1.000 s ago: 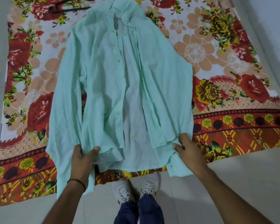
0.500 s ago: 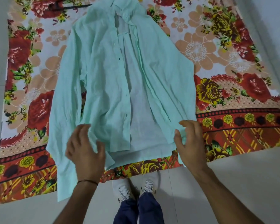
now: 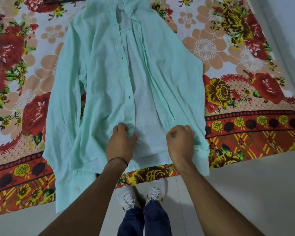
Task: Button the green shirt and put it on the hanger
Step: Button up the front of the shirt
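- Two front edges of the green shirt (image 3: 100,74) lie apart on the floral sheet (image 3: 245,48), running straight away from the person, hem nearest.
- The left hand (image 3: 121,143) curls its fingers on one edge and the right hand (image 3: 180,142) pinches the other, both near the hem.
- Closing likely means drawing them inward.

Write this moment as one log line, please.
light green button-up shirt: unbuttoned, on floral bedsheet; left hand: grips one front panel; right hand: grips other panel

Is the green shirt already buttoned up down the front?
No: the green shirt lies open on the floral sheet, its two front edges apart with the paler inside showing between them.
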